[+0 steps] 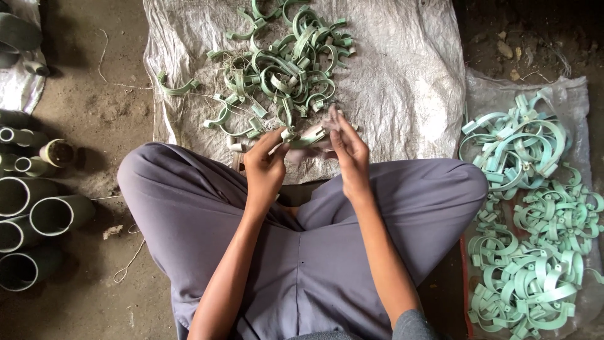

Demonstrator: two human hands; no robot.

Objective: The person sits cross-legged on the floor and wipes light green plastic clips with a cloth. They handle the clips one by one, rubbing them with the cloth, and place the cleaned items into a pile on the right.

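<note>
Head cam, looking down: person is sitting cross-legged on dirt floor, both hands working just above the near edge of a white woven sack (402, 75).

L hand (264, 165) is pinching one end of a pale green curved plastic clip (308, 135), fingers closed on it. R hand (349, 151) is raised at the clip's other end w/ fingertips together, seemingly rubbing or picking at it; motion blur there, so can't tell exactly what the fingertips are gripping. The clip is sitting between the two hands, held off the sack, just in front of the knees.

Progress, judging by the piles: heap of darker, dirtier green clips (283, 63) is lying on the sack ahead of the hands w/ stringy scraps mixed in – looks like the unworked lot. To the person's R, a clear plastic sheet (566, 88) is holding a bigger spread of cleaner, lighter mint clips (535, 239), prob. the finished ones. So approx. more than half looks done, a fair pile left.

Far L: grey pipe sections (38, 214) are lying stacked, open ends facing up.
</note>
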